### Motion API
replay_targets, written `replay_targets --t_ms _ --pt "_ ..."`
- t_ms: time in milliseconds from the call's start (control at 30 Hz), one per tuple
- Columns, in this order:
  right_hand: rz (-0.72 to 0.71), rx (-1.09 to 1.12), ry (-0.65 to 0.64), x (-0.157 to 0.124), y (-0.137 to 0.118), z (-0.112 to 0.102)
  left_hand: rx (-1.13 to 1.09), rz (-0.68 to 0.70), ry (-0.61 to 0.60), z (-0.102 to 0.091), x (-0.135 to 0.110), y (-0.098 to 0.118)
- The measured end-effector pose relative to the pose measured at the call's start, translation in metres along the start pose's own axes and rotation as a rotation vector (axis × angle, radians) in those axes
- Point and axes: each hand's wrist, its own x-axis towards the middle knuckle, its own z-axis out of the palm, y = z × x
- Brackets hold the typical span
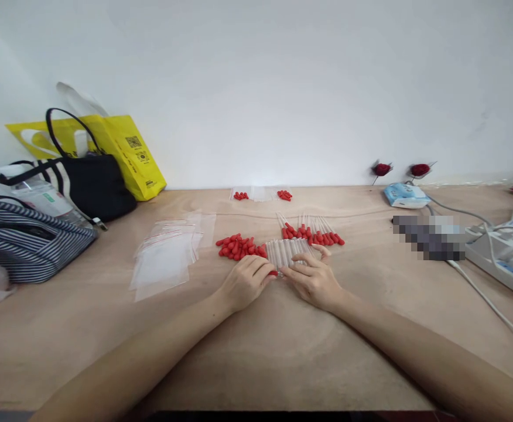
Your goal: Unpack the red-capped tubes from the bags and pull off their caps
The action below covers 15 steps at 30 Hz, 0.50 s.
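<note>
My left hand [248, 282] is closed on a red rubber dropper bulb [273, 273], its red end showing past the fingertips. My right hand [315, 278] has its fingers curled at the near ends of a row of clear glass tubes [283, 252]; whether it pinches one is hard to see. Behind my left hand lies a pile of loose red bulbs [236, 247]. Past the tubes, several droppers [327, 234] with red bulbs fitted lie with their thin tips pointing away from me.
Zip bags [164, 258] lie fanned out on the left. Two bagged groups of red bulbs [284, 195] rest by the wall. Bags and a bottle [41, 196] crowd the far left; a tissue pack [407, 196], a power strip [498, 258] and cables occupy the right.
</note>
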Motion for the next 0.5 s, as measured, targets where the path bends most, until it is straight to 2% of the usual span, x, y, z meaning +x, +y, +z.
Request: replay_targets --t_ms 500 --pt "-0.043 0.099 0.042 -0.0026 -0.0026 -0.0066 -0.060 0.076 0.051 -0.0080 -0.0045 0.0021"
